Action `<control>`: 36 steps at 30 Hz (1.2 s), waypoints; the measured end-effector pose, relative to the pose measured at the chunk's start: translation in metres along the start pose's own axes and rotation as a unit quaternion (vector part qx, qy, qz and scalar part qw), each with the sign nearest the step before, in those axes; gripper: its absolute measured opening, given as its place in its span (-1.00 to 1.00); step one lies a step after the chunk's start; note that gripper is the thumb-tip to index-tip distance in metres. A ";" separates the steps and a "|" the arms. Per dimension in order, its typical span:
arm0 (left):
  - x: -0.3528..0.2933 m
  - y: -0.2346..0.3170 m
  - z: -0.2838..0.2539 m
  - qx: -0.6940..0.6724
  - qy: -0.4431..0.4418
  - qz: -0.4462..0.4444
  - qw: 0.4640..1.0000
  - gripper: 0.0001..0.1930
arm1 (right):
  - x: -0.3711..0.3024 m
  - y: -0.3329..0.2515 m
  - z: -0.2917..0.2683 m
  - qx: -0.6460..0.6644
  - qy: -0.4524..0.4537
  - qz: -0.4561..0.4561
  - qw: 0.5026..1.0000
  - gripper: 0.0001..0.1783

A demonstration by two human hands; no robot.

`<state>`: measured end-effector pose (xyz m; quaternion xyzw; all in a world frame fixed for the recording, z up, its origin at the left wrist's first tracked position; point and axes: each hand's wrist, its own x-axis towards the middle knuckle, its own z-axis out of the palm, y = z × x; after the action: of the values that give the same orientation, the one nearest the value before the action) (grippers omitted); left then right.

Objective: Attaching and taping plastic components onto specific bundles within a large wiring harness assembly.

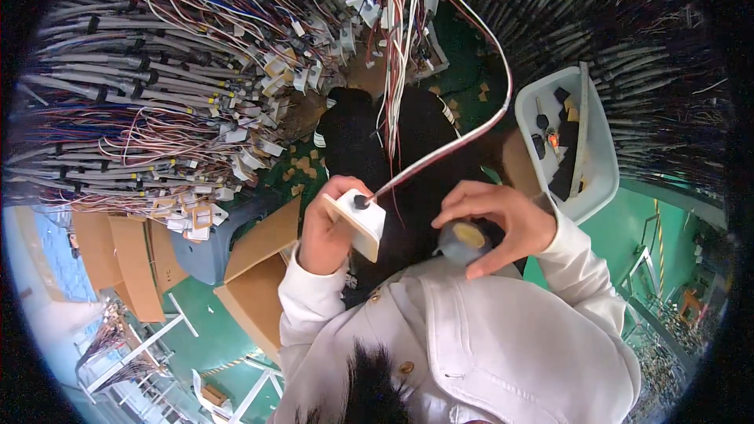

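Note:
My left hand [328, 224] is closed around a small white plastic housing [374, 222] with a tan rim. A black grommet [361, 202] sits in its face, and a thin bundle of red and white wires [463, 140] runs from there up and over to the hanging strands. Off to the right, my right hand [503, 224] curls its thumb and fingers round a dark grey roll of tape [463, 242] with a yellowish core, slightly blurred. The two hands are apart, in front of my body.
Many wire harnesses [118, 78] with white connectors crowd the left; more dark cables [628, 0] lie at the right. Loose wires [399, 47] hang ahead. A white plastic bin [606, 149] with odd parts stands at right. Open cardboard boxes [251, 298] are at left.

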<state>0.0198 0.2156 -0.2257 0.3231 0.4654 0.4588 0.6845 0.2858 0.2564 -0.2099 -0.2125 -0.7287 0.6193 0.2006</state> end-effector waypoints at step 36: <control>0.000 0.003 0.025 0.175 -0.290 0.110 0.935 -0.77 | 0.024 -0.020 -0.015 0.002 -0.018 -0.014 1.000 -0.31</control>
<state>0.0418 0.2160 -0.2143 0.6060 0.2814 0.3293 0.6672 0.2732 0.2792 -0.1876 -0.1909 -0.7337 0.6218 0.1965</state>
